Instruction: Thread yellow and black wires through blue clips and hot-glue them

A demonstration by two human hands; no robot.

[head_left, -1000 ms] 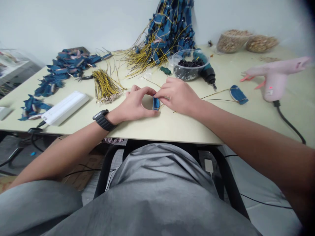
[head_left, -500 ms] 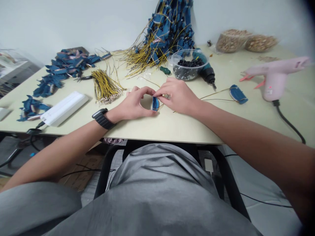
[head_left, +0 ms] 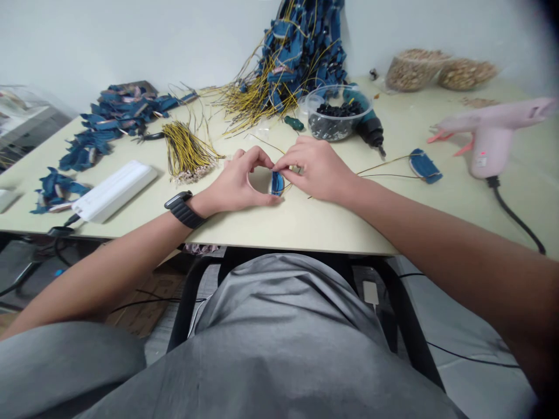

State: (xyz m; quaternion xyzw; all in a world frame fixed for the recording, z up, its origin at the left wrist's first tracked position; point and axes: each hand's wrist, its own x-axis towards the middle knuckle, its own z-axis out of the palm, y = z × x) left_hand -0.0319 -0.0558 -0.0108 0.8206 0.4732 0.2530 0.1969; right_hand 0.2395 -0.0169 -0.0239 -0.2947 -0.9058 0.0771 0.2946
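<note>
Between thumb and forefinger, my left hand (head_left: pixel 244 181) grips a small blue curved piece (head_left: pixel 276 184) by its two ends, just above the table. My right hand (head_left: pixel 315 166) is closed in a pinch at the upper end of that piece, its fingertips touching it. A thin wire runs from the piece beneath the right fingers; what exactly the right fingertips pinch is too small to make out. To the right lies another blue piece (head_left: pixel 425 166) with a yellow and a black wire leading from it toward my right hand.
A bundle of yellow and black wires (head_left: pixel 186 148) and a white power bank-like box (head_left: pixel 114 192) lie left. Behind stand a clear tub of black parts (head_left: pixel 338 119), a power driver (head_left: pixel 371 132) and a heap of wired blue pieces (head_left: pixel 301 58). A pink glue gun (head_left: pixel 493 137) is at right.
The view has shifted very slightly. Both hands keep nearly the same hold on the blue piece, with no clear movement of it.
</note>
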